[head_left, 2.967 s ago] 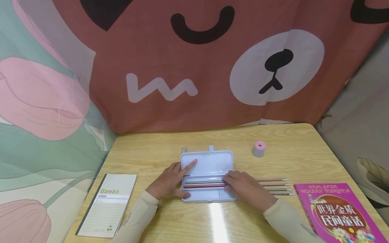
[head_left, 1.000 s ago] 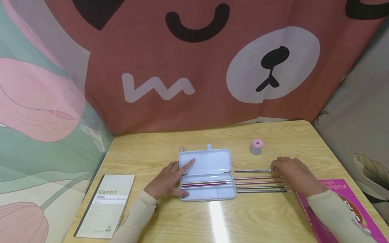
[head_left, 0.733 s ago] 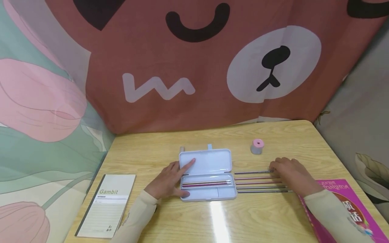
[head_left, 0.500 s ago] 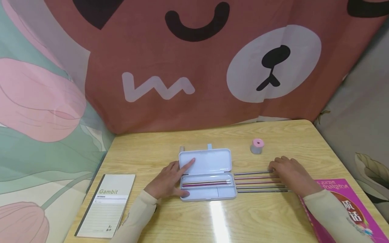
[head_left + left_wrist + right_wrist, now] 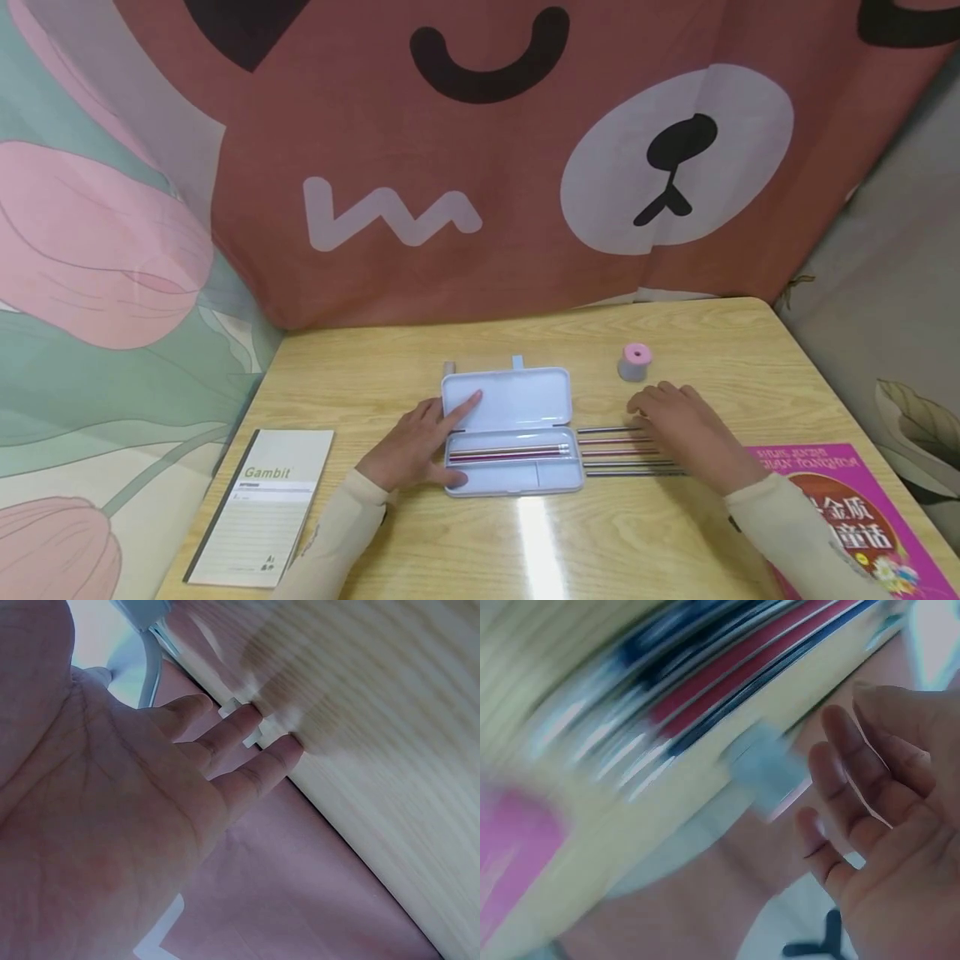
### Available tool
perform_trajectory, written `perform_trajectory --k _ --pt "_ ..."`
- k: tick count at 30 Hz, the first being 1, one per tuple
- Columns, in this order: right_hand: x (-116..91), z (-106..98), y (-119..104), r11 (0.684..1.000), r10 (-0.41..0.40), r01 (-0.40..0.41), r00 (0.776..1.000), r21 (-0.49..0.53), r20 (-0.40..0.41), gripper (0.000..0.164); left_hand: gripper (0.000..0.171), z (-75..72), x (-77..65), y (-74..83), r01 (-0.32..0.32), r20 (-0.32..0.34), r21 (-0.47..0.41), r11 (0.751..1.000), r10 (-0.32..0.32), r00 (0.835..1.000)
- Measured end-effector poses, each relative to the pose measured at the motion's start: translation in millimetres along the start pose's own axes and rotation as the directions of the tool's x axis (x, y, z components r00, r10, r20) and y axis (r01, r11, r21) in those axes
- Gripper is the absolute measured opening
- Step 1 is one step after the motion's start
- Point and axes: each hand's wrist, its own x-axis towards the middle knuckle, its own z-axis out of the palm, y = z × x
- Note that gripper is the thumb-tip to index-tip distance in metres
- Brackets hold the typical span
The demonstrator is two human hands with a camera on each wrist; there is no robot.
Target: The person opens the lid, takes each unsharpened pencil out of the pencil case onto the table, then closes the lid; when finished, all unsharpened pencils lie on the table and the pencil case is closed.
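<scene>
A pale blue pencil case [image 5: 525, 398] lies with its lid raised in the head view. Several pencils [image 5: 498, 454] are inside its rear compartment. My left hand [image 5: 405, 450] steadies its left side, index finger laid on the lid and thumb on the front tray; the other fingers are straight on the table in the left wrist view. To the case's right, several pencils [image 5: 618, 452] lie side by side. Above these hovers my right hand [image 5: 690, 437], its fingers loosely bent with nothing between them in the right wrist view [image 5: 885, 825]. Their eraser ends are partly hidden by it.
A pink-topped grey cylinder [image 5: 636, 362], maybe a sharpener, stands behind the right hand. A small grey-beige piece [image 5: 449, 367] sits behind the case. A notebook [image 5: 262, 508] lies left, a magenta book [image 5: 847, 500] right, partly under the right sleeve.
My right hand left the case, set a dark pencil at the back of the row, nudged it nearer the others, then let go and moved left. My left hand stayed on the case.
</scene>
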Motion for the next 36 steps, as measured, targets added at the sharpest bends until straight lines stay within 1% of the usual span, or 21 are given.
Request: perform_trajectory --k 4,7,10,13,14,16,19,26,32,36 --pt "11.0 4.2 -31.6 0.994 -0.053 0.052 0.999 0.099 0.003 0.011 0.121 0.0 0.4 0.3 0.009 0.010 -0.016 1.000 -0.008 1.000" --pt "16.5 10.6 -55.6 0.983 -0.120 0.119 0.993 0.143 0.001 0.017 0.121 0.6 1.0 0.0 0.009 0.010 -0.017 1.000 -0.009 1.000" --pt "20.4 16.9 -76.1 0.975 -0.179 0.175 0.984 0.138 0.020 0.026 0.121 1.8 1.6 -1.1 0.008 0.007 -0.009 1.000 -0.008 1.000" --pt "24.5 22.9 -88.6 0.971 -0.222 0.218 0.975 0.095 0.033 0.026 0.121 2.7 1.3 -2.2 0.000 -0.003 0.001 1.000 0.000 1.000" --pt "25.5 25.1 -91.2 0.971 -0.229 0.226 0.973 0.079 0.033 0.024 0.121 2.8 1.0 -2.4 -0.006 -0.009 0.004 1.000 0.006 1.000" --pt "27.8 29.1 -93.9 0.967 -0.251 0.250 0.968 0.053 0.007 0.021 0.121 2.5 0.3 -2.1 -0.009 -0.010 0.005 1.000 0.009 1.000" --pt "29.5 32.2 -96.2 0.967 -0.248 0.249 0.969 0.058 -0.011 0.017 0.120 1.9 -0.2 -1.6 -0.012 -0.014 0.005 1.000 0.013 1.000" --pt "31.2 32.6 -97.5 0.969 -0.184 0.174 0.982 0.176 0.040 0.013 0.119 0.2 -0.5 0.4 -0.026 -0.030 0.016 1.000 0.026 0.999" --pt "31.1 31.6 -98.1 0.966 -0.176 0.163 0.983 0.201 0.049 0.010 0.119 -0.3 -0.9 0.6 -0.026 -0.029 0.021 0.999 0.027 0.999" --pt "31.4 32.3 -97.0 0.962 -0.166 0.147 0.984 0.231 0.064 0.010 0.119 -0.3 -0.2 0.9 -0.026 -0.027 0.021 0.999 0.026 0.999"
